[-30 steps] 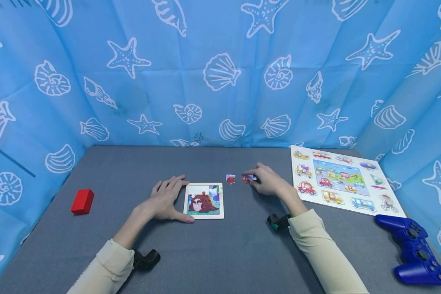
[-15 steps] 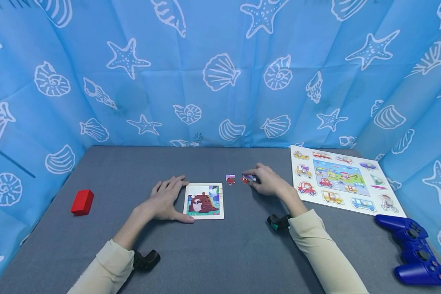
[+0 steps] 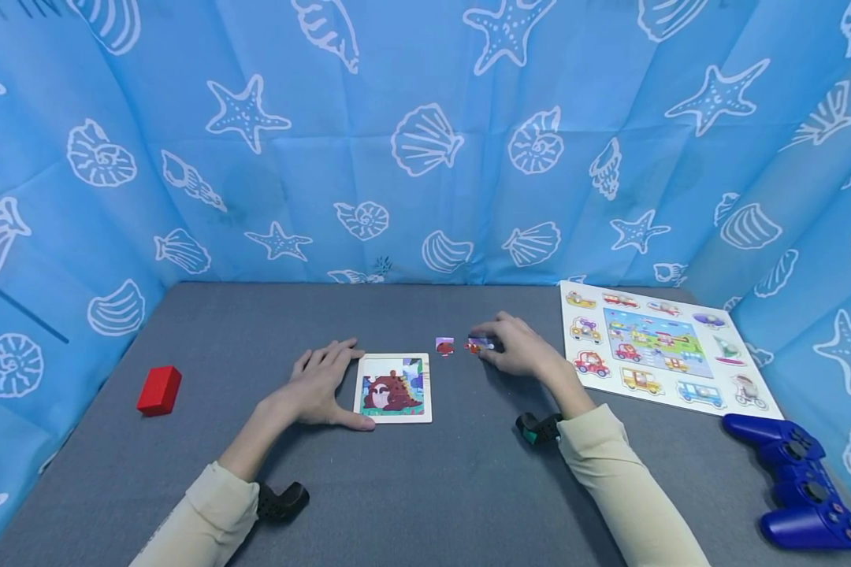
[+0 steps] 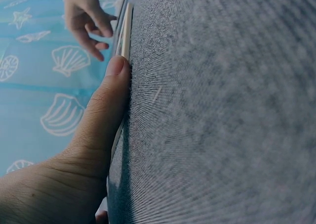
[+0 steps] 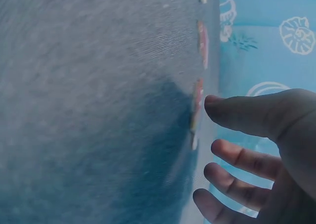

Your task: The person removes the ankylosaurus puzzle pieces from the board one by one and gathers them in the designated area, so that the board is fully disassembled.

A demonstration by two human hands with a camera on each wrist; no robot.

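Note:
In the head view a small wooden puzzle board (image 3: 429, 394) with a dark red dinosaur picture lies flat; its upper left shows a pale bare area. My left hand (image 3: 319, 386) rests along its left side, forefinger at the far corner and thumb at the near one. The left wrist view shows that straight thumb (image 4: 106, 98) against the board's edge (image 4: 127, 31). My right hand (image 3: 516, 346) is over a puzzle piece (image 3: 479, 345), forefinger and thumb apart on either side; whether they touch it I cannot tell. Another puzzle piece (image 3: 444, 346) lies between this one and the board.
A larger white vehicle puzzle board (image 3: 574, 378) lies at the back right. In front of it is a blue game controller (image 3: 797, 484). A red block (image 3: 159, 390) sits at the left. A blue shell-patterned curtain (image 3: 425, 197) closes off the back and sides of the grey table (image 3: 425, 496).

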